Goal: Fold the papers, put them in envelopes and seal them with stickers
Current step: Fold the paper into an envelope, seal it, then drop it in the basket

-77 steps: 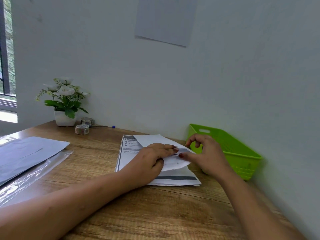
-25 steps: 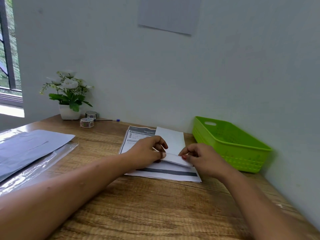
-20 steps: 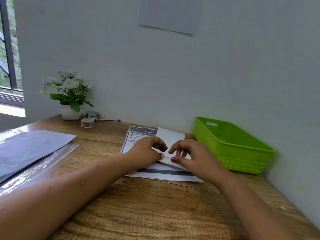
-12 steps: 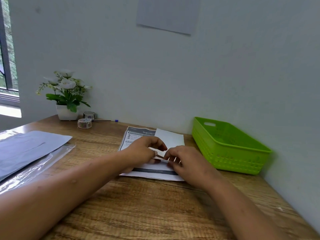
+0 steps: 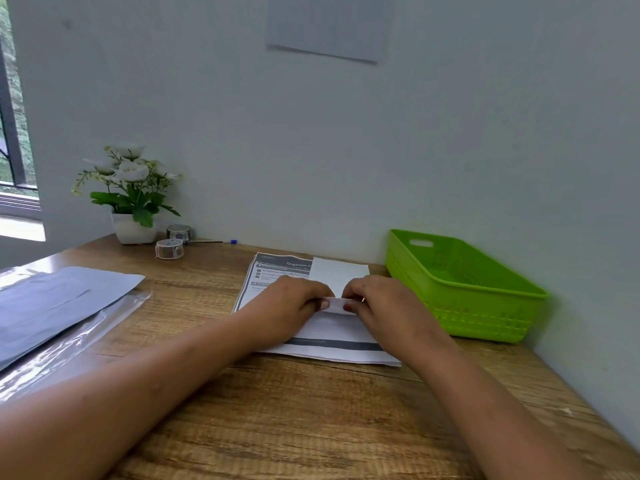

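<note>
A white folded paper (image 5: 341, 275) lies on top of a stack of printed sheets (image 5: 277, 271) at the back middle of the wooden table. My left hand (image 5: 287, 306) and my right hand (image 5: 384, 303) sit side by side on it, fingertips pinching its near folded edge. A pile of grey envelopes (image 5: 52, 299) rests at the left on a clear plastic sleeve (image 5: 69, 344). Two sticker rolls (image 5: 169, 248) stand near the wall.
A potted white-flower plant (image 5: 130, 192) stands at the back left, with a pen (image 5: 211, 241) beside the rolls. A green plastic basket (image 5: 460, 289) sits at the right against the wall. A window is at the far left.
The paper went from loosely curled in the air to flat and folded on the stack. My two hands have drawn together onto its near edge.
</note>
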`<action>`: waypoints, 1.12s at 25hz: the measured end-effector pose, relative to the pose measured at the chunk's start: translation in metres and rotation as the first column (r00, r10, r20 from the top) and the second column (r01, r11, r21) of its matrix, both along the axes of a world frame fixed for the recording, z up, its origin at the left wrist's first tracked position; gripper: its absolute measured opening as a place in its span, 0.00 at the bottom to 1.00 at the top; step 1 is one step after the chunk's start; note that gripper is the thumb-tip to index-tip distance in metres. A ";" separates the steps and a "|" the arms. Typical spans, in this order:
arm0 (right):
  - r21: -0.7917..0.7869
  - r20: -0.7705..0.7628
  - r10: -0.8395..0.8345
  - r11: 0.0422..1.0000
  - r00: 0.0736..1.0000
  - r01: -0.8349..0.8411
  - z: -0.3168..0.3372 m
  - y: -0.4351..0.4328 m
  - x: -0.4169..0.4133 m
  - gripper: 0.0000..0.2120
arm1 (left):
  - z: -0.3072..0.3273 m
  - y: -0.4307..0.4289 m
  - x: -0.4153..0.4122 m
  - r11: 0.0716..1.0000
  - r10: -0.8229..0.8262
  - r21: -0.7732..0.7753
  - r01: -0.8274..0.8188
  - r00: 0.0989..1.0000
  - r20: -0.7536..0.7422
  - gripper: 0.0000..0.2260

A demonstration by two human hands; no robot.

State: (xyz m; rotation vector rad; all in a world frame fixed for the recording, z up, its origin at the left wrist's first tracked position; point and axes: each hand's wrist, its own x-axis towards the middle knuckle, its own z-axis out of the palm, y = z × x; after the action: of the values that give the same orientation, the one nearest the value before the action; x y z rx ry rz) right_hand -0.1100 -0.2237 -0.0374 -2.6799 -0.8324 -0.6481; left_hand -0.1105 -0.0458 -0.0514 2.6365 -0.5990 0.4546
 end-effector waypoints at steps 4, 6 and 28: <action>0.037 -0.065 -0.032 0.999 0.997 0.035 0.009 -0.013 0.001 0.05 | -0.001 0.006 0.007 0.992 -0.040 -0.125 0.026 0.993 -0.109 0.11; 0.060 -0.084 -0.033 0.997 0.996 0.038 0.012 -0.019 0.003 0.04 | -0.002 0.008 0.010 0.990 -0.039 -0.141 0.026 0.995 -0.093 0.11; 0.218 -0.040 0.039 0.976 0.998 -0.029 0.002 -0.010 0.006 0.05 | 0.001 -0.004 0.005 0.982 0.042 -0.190 -0.012 0.987 0.154 0.09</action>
State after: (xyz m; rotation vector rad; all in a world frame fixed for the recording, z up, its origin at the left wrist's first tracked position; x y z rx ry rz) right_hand -0.1038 -0.2333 -0.0357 -2.4692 -0.7474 -0.6309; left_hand -0.1060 -0.0497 -0.0501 2.4469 -0.5393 0.6974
